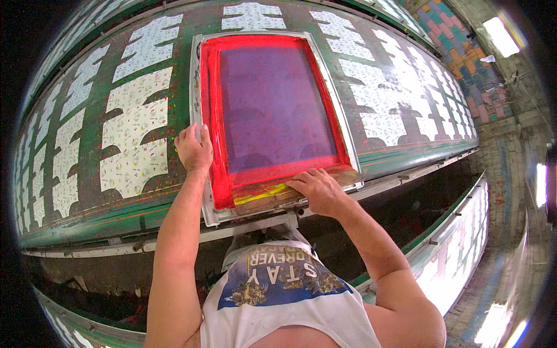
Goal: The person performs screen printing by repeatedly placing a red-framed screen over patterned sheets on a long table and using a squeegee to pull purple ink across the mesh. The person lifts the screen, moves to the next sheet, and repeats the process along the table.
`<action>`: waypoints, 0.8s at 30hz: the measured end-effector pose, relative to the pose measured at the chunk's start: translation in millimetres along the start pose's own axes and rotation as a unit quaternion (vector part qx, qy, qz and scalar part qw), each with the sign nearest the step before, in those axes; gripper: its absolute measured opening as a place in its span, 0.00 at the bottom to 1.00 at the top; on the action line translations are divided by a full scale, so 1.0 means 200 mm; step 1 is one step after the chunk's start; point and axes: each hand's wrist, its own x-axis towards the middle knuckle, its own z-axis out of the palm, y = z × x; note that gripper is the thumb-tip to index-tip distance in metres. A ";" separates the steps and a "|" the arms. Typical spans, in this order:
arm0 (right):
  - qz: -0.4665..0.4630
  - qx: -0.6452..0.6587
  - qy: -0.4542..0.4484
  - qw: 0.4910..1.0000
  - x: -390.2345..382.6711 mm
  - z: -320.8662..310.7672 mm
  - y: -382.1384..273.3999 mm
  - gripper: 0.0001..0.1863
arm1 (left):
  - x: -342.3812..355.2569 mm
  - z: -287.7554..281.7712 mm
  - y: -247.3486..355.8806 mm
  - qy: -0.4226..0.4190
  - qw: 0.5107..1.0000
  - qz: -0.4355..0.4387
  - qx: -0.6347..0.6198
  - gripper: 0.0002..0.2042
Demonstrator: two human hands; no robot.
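Observation:
A screen printing frame (195, 104) with grey edges lies on the long green table. Its purple mesh (272, 104) has a wide red ink-covered border on all sides. At the frame's left side, my left hand (194, 149) grips the edge, thumb raised toward the red border. My right hand (320, 190) is closed over the near end, its fingers on a brown strip (264, 195) smeared with yellow and red. Its fingertips are partly hidden beneath the hand. Faint fabric shapes show through the mesh.
Cut fabric pieces with small prints (136, 133) lie in rows left, right and beyond the frame. A metal rail (400, 178) runs along the table's near edge. Another table with pale pieces (458, 255) stands at lower right. Coloured paving (458, 46) lies at far right.

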 end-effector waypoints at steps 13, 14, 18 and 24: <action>-0.093 0.098 0.043 0.990 -0.27 0.13 0.12 0.39 | 0.00 0.02 -0.04 -0.031 0.996 -0.009 0.080 0.23; -0.104 0.122 0.032 0.987 -0.30 0.12 0.17 0.38 | 0.00 0.02 -0.05 -0.039 0.996 -0.014 0.080 0.23; -0.081 0.219 0.147 0.961 -0.52 0.10 0.44 0.37 | 0.01 0.04 -0.11 -0.033 0.995 -0.035 0.085 0.23; 0.140 0.272 0.275 0.911 -0.71 0.14 0.83 0.38 | 0.00 0.02 -0.20 -0.050 0.995 -0.035 0.085 0.22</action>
